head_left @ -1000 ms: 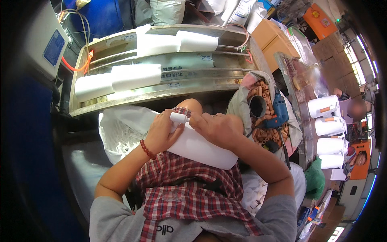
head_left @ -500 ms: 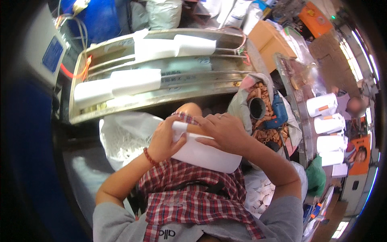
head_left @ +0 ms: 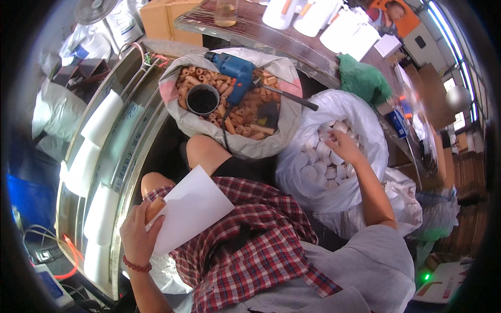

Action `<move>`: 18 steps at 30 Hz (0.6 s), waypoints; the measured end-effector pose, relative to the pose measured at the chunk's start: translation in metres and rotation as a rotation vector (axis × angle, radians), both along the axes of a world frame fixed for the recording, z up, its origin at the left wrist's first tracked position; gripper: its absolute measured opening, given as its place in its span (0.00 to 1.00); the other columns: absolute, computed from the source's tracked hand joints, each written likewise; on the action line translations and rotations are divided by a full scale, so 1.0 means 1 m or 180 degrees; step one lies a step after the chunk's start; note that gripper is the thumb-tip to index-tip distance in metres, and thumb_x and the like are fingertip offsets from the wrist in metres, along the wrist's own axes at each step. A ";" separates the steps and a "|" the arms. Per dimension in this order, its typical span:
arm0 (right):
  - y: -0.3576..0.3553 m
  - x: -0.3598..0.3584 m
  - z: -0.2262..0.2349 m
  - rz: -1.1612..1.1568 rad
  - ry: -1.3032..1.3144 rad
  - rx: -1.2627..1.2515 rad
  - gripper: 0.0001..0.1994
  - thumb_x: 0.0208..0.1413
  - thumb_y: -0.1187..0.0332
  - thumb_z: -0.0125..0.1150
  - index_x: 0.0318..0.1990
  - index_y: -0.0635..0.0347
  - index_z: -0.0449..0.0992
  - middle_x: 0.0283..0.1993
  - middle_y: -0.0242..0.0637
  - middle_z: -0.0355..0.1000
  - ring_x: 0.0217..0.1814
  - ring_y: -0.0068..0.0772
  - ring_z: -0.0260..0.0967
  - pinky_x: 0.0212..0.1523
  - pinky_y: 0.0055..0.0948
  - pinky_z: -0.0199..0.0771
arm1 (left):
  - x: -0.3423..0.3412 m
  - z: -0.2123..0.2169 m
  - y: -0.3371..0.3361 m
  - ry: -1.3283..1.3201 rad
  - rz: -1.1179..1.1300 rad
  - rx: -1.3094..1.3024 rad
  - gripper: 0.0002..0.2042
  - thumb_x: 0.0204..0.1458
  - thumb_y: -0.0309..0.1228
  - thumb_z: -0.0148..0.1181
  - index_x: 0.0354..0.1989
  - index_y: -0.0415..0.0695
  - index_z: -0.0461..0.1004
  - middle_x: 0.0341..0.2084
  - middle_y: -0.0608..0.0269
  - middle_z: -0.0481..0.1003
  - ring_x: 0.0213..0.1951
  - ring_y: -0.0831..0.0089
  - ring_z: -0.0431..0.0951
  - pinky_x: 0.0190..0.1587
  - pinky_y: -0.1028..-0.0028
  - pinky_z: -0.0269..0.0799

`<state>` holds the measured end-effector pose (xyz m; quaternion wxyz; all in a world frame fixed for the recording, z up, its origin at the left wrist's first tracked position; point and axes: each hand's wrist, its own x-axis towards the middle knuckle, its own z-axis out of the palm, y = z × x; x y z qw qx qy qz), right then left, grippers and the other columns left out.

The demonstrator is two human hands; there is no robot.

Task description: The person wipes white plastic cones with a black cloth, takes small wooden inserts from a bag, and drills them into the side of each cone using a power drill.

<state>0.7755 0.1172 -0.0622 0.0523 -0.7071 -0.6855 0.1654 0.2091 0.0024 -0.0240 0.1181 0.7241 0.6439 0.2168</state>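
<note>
My left hand [head_left: 136, 232] is closed round a short brown tube [head_left: 155, 208] and the edge of a smooth white sheet-like piece [head_left: 195, 206]. The white piece slants up and right over my lap, covering part of the checked cloth; whether it is rolled underneath cannot be seen. At the right, my right hand [head_left: 342, 146] reaches into a translucent plastic bag [head_left: 297, 125] of small white round pieces [head_left: 319, 166]. Its fingers are bent together among these pieces, and what lies between them is hidden.
Ahead stands a sack [head_left: 284, 70] of brown tubes, with a blue power drill [head_left: 235, 73] and a dark-filled cup [head_left: 202, 99] on top. A metal trough [head_left: 125, 172] with white cylinders on rods runs along the left. Beyond is a table [head_left: 255, 32] bearing white cylinders and a green bag [head_left: 362, 78].
My view has turned right. The right hand has left the white piece and moved into the bag of round pieces. My left hand still holds the white piece, with a brown tube now showing.
</note>
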 end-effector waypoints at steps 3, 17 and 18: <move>-0.038 0.036 -0.042 0.0237 -0.0911 -0.0479 0.28 0.46 0.60 0.62 0.54 0.62 0.65 0.51 0.49 0.67 0.53 0.50 0.65 0.53 0.39 0.67 | 0.001 -0.004 0.014 0.0085 -0.0144 -0.0154 0.14 0.47 0.32 0.61 0.41 0.42 0.70 0.31 0.53 0.72 0.31 0.52 0.74 0.32 0.61 0.68; 0.010 0.123 -0.114 -0.0679 -0.1763 -0.0678 0.36 0.35 0.57 0.71 0.51 0.60 0.59 0.56 0.45 0.62 0.58 0.48 0.61 0.54 0.45 0.67 | -0.058 -0.053 0.008 -0.4213 0.1617 -0.0359 0.18 0.60 0.34 0.46 0.56 0.39 0.62 0.43 0.62 0.70 0.44 0.74 0.71 0.46 0.73 0.69; 0.010 0.121 -0.120 -0.0420 -0.1916 -0.0630 0.36 0.34 0.58 0.71 0.51 0.60 0.58 0.56 0.46 0.61 0.58 0.48 0.62 0.54 0.44 0.67 | -0.054 -0.059 0.009 -0.4706 0.1623 -0.0374 0.18 0.60 0.33 0.45 0.56 0.38 0.61 0.44 0.61 0.70 0.46 0.73 0.70 0.49 0.72 0.67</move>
